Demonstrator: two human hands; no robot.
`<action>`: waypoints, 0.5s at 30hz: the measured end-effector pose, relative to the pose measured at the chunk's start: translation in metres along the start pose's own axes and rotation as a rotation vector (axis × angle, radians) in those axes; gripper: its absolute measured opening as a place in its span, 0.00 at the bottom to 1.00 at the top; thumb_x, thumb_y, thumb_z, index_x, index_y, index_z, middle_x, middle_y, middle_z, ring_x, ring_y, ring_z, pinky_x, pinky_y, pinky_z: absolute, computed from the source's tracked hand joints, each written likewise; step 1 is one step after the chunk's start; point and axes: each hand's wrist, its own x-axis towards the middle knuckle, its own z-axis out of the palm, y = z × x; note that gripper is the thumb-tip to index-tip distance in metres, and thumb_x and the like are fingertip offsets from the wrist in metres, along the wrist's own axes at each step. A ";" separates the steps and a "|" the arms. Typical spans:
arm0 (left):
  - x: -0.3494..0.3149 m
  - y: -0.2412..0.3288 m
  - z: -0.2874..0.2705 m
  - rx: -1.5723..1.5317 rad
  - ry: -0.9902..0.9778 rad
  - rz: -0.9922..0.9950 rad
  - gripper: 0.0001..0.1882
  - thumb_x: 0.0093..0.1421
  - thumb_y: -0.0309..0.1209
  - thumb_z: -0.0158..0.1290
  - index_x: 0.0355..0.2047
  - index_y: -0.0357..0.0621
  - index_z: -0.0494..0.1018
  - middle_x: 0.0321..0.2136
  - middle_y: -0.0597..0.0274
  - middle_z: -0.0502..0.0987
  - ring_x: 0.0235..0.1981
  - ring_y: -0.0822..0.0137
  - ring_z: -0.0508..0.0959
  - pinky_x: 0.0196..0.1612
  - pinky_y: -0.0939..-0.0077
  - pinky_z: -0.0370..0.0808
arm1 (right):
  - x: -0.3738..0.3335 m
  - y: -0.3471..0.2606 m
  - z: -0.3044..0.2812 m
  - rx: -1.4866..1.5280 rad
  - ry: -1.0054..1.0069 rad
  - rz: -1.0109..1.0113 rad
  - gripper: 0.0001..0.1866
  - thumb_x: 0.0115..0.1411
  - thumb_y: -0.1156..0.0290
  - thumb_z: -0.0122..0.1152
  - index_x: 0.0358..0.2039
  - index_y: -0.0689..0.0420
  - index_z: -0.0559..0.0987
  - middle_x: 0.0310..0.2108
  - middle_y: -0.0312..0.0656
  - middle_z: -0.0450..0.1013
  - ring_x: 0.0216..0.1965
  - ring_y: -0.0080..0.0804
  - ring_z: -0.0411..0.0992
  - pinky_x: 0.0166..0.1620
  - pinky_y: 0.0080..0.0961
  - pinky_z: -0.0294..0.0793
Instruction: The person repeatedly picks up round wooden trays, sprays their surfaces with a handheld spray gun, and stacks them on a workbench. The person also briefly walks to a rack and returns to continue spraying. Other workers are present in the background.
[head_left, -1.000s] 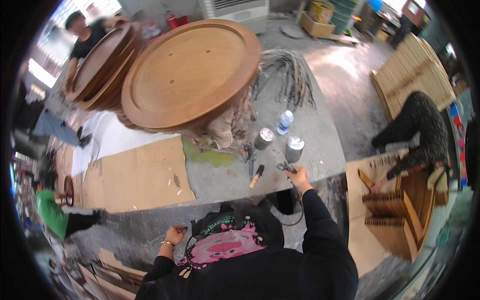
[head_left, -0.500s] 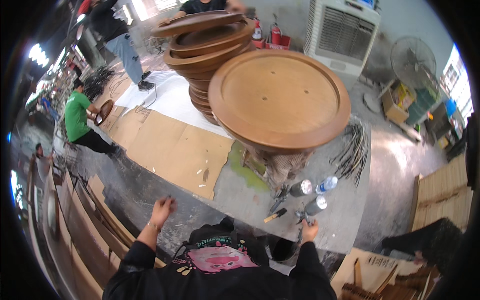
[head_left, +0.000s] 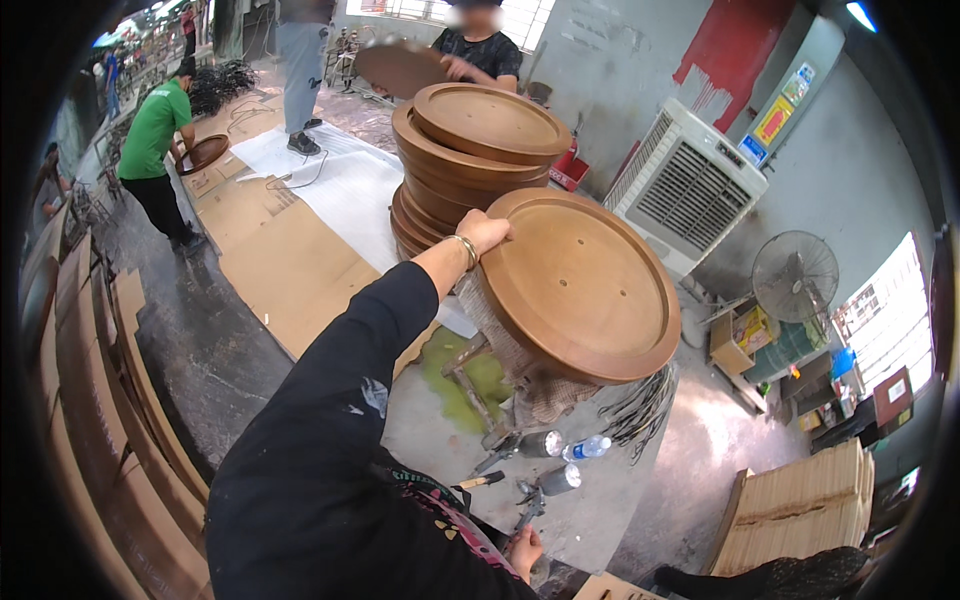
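Observation:
A round brown wooden top (head_left: 583,285) with a raised rim and small holes rests tilted on a cloth-wrapped stand (head_left: 545,390). At its near left edge, my left hand (head_left: 487,232) is closed around the rim, thumb side partly hidden. Low in the view, my right hand (head_left: 525,550) is closed at the handle end of a spray gun (head_left: 530,505), whose silver cup lies on the grey board. Just beyond it lies a second spray gun with a silver cup (head_left: 540,443). A wooden-handled brush (head_left: 480,481) and a clear water bottle (head_left: 588,448) are close by.
Behind the top stands a stack of similar round wooden pieces (head_left: 440,190); a co-worker (head_left: 485,50) holds a disc there. Another person in green (head_left: 155,130) bends at left. Cardboard (head_left: 290,270) covers the floor. An air cooler (head_left: 690,180) and fan (head_left: 795,270) stand right.
My left hand has reached from the lower left up to the wooden top and taken hold of its rim. The view has shifted. The co-worker's disc has come off the stack.

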 end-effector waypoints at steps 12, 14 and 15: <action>-0.137 -0.019 -0.057 -0.346 0.058 0.199 0.28 0.51 0.20 0.62 0.54 0.29 0.73 0.38 0.53 0.83 0.38 0.63 0.84 0.42 0.68 0.82 | -0.088 -0.229 0.077 0.219 -0.538 -0.132 0.34 0.73 0.39 0.52 0.62 0.57 0.74 0.53 0.43 0.78 0.51 0.34 0.77 0.56 0.38 0.78; -0.173 -0.025 -0.077 -0.396 0.038 0.176 0.29 0.51 0.18 0.60 0.57 0.31 0.72 0.38 0.58 0.82 0.36 0.67 0.82 0.40 0.71 0.81 | -0.093 -0.260 0.102 0.385 -0.717 -0.128 0.38 0.73 0.37 0.50 0.67 0.57 0.69 0.59 0.45 0.74 0.57 0.38 0.75 0.61 0.45 0.75; -0.191 -0.028 -0.087 -0.425 0.028 0.175 0.30 0.51 0.17 0.59 0.58 0.32 0.72 0.38 0.60 0.81 0.36 0.69 0.81 0.40 0.72 0.80 | -0.093 -0.272 0.116 0.457 -0.781 -0.139 0.39 0.73 0.37 0.51 0.68 0.57 0.67 0.61 0.46 0.73 0.59 0.40 0.74 0.63 0.47 0.74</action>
